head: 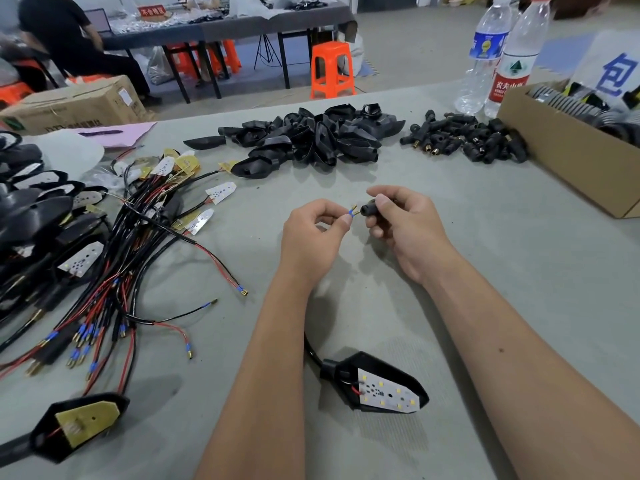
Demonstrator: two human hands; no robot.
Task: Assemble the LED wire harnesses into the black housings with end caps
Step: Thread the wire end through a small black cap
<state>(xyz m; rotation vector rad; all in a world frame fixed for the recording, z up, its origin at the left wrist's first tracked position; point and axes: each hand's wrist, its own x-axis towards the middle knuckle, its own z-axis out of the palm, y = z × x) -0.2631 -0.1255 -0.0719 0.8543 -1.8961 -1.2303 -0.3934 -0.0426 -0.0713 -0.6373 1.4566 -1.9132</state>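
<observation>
The grey felt-covered table (467, 271) carries all stock. At far centre lies a heap of empty black plastic housings (311, 136); to its right, a smaller pile of black tubular end caps (467, 140). At left, a tangle of black-and-red LED wire harnesses (114, 271) awaits assembly, so most of the work appears outstanding.

Near centre, 1 black housing with a white LED board seated inside (377, 386) rests on the table between the forearms; its black cable runs up under the left forearm. A similar unit with a yellow board (79, 424) lies near left.

The right hand (405, 230) grips 1 black end cap (370, 208), open bore facing left. The left hand (311, 233) pinches the blue-sleeved brass wire terminals (352, 210), just beside the bore, not yet inserted. Judged step: threading the terminals through the cap.
</observation>
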